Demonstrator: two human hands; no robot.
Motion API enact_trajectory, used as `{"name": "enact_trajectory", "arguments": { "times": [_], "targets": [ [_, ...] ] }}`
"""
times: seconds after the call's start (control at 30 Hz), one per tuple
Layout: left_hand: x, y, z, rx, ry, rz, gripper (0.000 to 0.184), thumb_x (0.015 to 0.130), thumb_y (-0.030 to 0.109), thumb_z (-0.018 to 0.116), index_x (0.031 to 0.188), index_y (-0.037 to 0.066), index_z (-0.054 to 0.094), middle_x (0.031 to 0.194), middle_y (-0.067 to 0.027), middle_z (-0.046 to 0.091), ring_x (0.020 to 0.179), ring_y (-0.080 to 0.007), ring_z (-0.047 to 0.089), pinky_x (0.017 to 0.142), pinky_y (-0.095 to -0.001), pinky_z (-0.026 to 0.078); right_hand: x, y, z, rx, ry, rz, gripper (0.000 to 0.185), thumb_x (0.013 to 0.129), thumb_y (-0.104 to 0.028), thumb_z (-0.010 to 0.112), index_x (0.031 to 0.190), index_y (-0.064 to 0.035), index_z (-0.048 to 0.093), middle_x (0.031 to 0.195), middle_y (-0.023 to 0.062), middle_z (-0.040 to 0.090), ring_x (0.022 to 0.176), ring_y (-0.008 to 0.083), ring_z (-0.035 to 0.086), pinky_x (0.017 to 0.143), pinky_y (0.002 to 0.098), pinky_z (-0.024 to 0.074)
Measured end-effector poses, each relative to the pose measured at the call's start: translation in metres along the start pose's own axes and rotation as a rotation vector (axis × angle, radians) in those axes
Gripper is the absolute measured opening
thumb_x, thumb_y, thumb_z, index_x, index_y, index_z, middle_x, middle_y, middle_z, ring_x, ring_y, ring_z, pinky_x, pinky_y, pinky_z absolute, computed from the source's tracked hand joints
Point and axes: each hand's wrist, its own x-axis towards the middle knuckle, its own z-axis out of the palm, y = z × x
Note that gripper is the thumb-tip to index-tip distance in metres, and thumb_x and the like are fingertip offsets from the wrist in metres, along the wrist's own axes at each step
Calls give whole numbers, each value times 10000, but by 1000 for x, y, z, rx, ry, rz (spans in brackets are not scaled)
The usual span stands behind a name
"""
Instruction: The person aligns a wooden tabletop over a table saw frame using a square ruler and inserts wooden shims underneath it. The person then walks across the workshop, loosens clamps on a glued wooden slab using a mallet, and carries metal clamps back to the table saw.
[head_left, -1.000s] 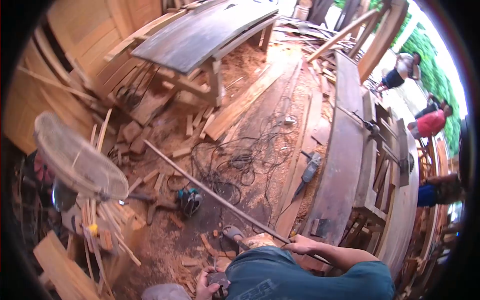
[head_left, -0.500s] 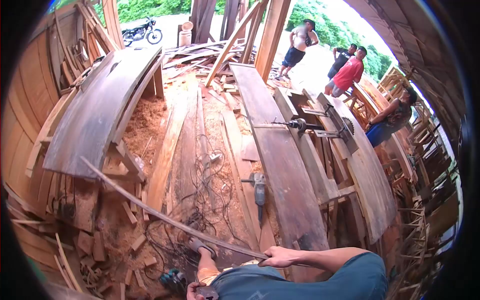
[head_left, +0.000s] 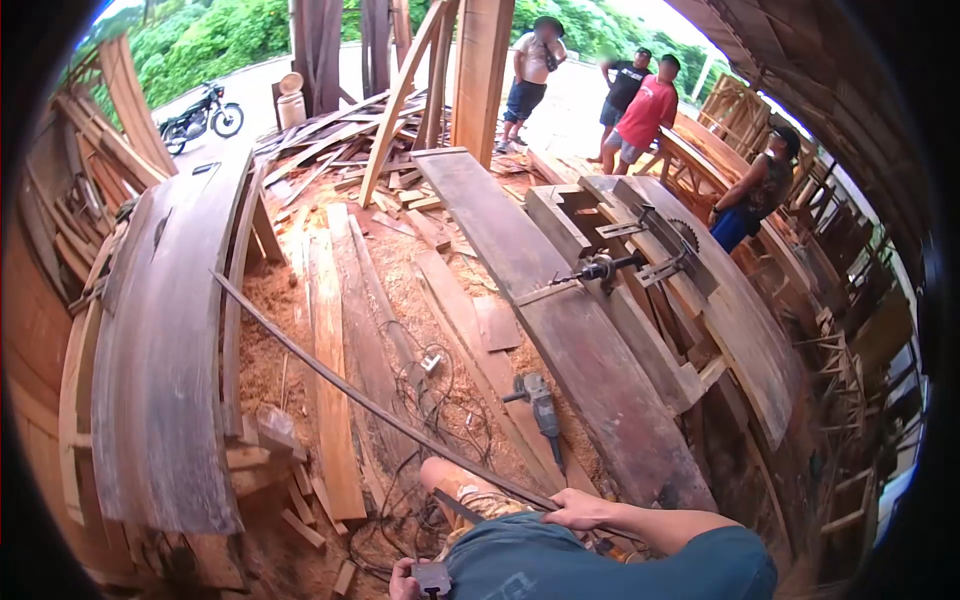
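My right hand (head_left: 578, 510) is closed round the near end of a long, thin wooden strip (head_left: 385, 415). The strip slants away to the left over the floor, its far tip beside the left bench. Low in view, my left hand (head_left: 404, 580) has its fingers against a small grey, box-like thing (head_left: 432, 577); its exact kind does not show. A grey angle grinder (head_left: 543, 410) lies on the boards ahead of my right hand, among sawdust and cables.
A broad plank bench (head_left: 165, 370) stands at left. To the right, a long board (head_left: 560, 320) runs beside a saw table with an exposed circular blade (head_left: 686, 236). Tangled cables (head_left: 405, 400) and offcuts litter the floor. Several people stand beyond, and a motorcycle (head_left: 203, 118) is parked outside.
My view has shifted, and the left bench appears nearer. The strip's far tip, earlier over the bench's near end, now lies along its right edge. Both hands keep their hold.
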Motion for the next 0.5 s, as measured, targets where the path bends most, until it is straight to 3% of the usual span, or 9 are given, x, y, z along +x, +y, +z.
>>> {"name": "enact_trajectory", "arguments": {
  "times": [0.13, 0.37, 0.43, 0.5],
  "targets": [
    [72, 43, -19, -86, 37, -65, 523, 923, 410, 625, 1316, 93, 492, 1110, -60, 632, 890, -161, 609, 763, -329, 533, 53, -36, -28, 47, 50, 2, 474, 844, -443, 621, 804, 30, 618, 728, 125, 611, 719, 195, 563, 676, 381, 448],
    [263, 144, -42, -261, 114, -146, 508, 920, 404, 629, 1310, 100, 513, 1121, -53, 636, 895, -165, 612, 782, -352, 543, 193, -113, -105, 176, 42, 58, 521, 847, -488, 625, 900, 28, 680, 798, 152, 666, 781, 221, 619, 729, 384, 474],
    [311, 189, -21, -207, 187, -125, 492, 911, 396, 635, 1299, 108, 543, 1103, -35, 647, 881, -174, 618, 815, -410, 557, 233, -133, -128, 213, 40, 77, 518, 844, -478, 626, 920, 31, 683, 810, 161, 676, 785, 226, 630, 734, 379, 481],
    [360, 249, 17, -182, 241, -162, 479, 907, 383, 639, 1294, 115, 549, 1062, -37, 650, 831, -156, 606, 759, -360, 553, 265, -178, -166, 233, 29, 125, 506, 836, -453, 633, 957, 36, 684, 834, 174, 687, 800, 236, 646, 734, 377, 488]
  ]
}}
